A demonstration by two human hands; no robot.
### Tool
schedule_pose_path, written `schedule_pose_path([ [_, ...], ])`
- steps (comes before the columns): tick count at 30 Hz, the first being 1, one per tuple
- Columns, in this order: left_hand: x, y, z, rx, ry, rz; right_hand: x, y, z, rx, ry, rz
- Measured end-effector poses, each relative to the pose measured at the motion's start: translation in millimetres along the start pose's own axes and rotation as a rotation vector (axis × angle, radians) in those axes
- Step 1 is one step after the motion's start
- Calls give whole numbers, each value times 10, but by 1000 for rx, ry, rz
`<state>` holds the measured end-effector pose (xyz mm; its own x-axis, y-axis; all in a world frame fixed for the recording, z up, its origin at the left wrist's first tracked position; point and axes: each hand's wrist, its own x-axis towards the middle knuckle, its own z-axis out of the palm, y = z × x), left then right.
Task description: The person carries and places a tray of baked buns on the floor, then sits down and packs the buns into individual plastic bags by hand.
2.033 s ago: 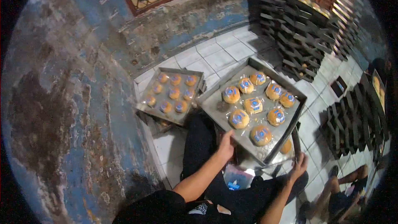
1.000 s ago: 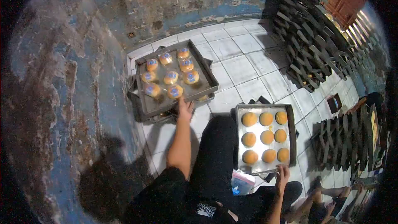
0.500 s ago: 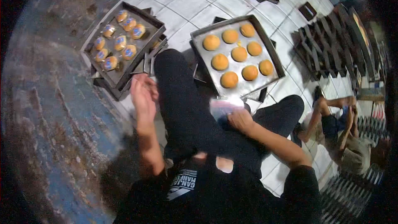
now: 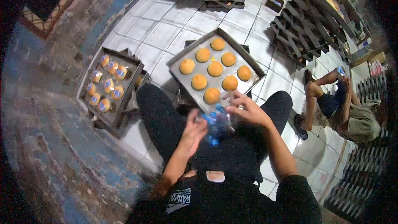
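Plastic packaging [image 4: 213, 119], clear with blue markings, hangs above a seated worker's lap, just beside the near corner of the front tray [image 4: 201, 68]. The right hand [image 4: 248, 110] pinches its upper edge between thumb and fingers; the left hand [image 4: 193, 135], blurred, hovers with fingers loosely parted at the other side, its hold impossible to tell. That one-sided grip looks like the chief hazard: thin, slick film could slide loose and drop between the legs, or its trailing edge could snag the nearest of the plain buns [image 4: 215, 69] and tip it. The front tray, set askew on what lies beneath, might also shift if a knee [image 4: 280, 99] bumps it. The count: nine plain buns in the front tray; nine wrapped buns [image 4: 108, 85], blue-marked, in the side tray [image 4: 132, 84] to the left; two hands at work; one other person [image 4: 360, 120] seated at right; and at least three dark slatted stacks [image 4: 309, 27] around the tiled floor [image 4: 161, 20]. The pieces of plastic overlap and blur too much to number.
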<state>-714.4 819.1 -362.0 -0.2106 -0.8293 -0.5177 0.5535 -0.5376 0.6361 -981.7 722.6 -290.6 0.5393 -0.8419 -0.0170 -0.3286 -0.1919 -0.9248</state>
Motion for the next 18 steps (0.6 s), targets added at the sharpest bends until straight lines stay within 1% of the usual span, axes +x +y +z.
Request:
schedule_pose_path([
  [1, 80, 36, 25, 7, -11, 7, 27, -12, -42, -6, 10, -8],
  [3, 203, 67, 66, 68, -142, -118, 23, 43, -28, 70, -60, 91],
  [4, 203, 140, 194, 275, -58, -71, 83, 137, 1, 48, -11, 116],
  [5, 322, 80, 154, 288, -61, -94, 37, 225, -31, 52, 87, 283],
  [7, 623, -228, -71, 1406, -377, 399, 86, 620, -114, 117, 336, 300],
  [8, 718, -327, -137, 1595, -460, 420, 89, 810, -158, 214, 451, 282],
  [9, 695, -328, -63, 1596, -471, 424, 68, 947, -216, 307, 562, 257],
  [10, 634, -301, 47, 1729, -436, 414, 15, 922, -286, 364, 639, 317],
  [11, 562, -303, 114, 1864, -404, 394, -77, 906, -308, 512, 711, 251],
  [12, 535, -357, 100, 1819, -383, 558, -173, 820, -317, 546, 773, 213],
  [13, 535, -387, 83, 1828, -405, 552, -249, 782, -328, 579, 834, 171],
  [15, 525, -405, 98, 1939, -413, 370, -404, 963, -371, 590, 830, 208],
  [17, 440, -423, 162, 1952, -389, 352, -441, 990, -402, 435, 751, 207],
  [18, 428, -415, 171, 1957, -398, 474, -443, 960, -413, 375, 658, 279],
])
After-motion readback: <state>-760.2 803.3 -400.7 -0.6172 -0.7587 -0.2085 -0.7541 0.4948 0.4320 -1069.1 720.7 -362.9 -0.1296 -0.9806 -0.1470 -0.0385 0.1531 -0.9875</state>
